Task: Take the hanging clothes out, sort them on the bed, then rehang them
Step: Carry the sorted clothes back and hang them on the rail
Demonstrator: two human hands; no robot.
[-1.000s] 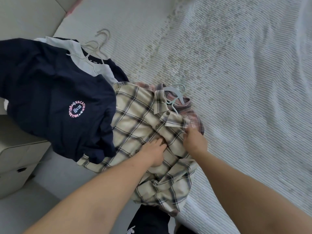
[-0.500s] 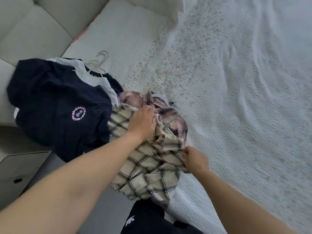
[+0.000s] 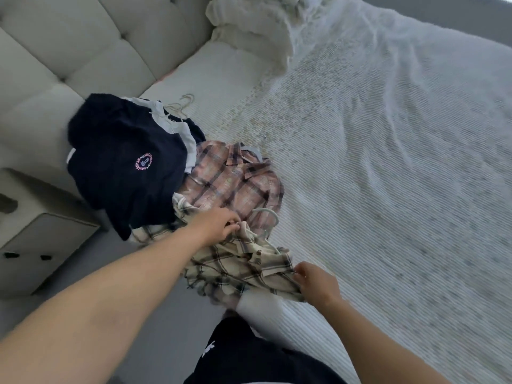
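I see a cream tufted upholstered headboard [image 3: 83,48] at upper left, a crumpled white fluffy blanket [image 3: 249,26] bunched beside it. Low beige bedside cabinet with dark cut-out handles [image 3: 36,239] stands at left on pale grey floor [image 3: 116,261]. Soft, even daylight, no hard shadows.

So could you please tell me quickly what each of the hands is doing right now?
Left hand: pinching the cream plaid shirt at its top.
Right hand: gripping the same shirt's edge.
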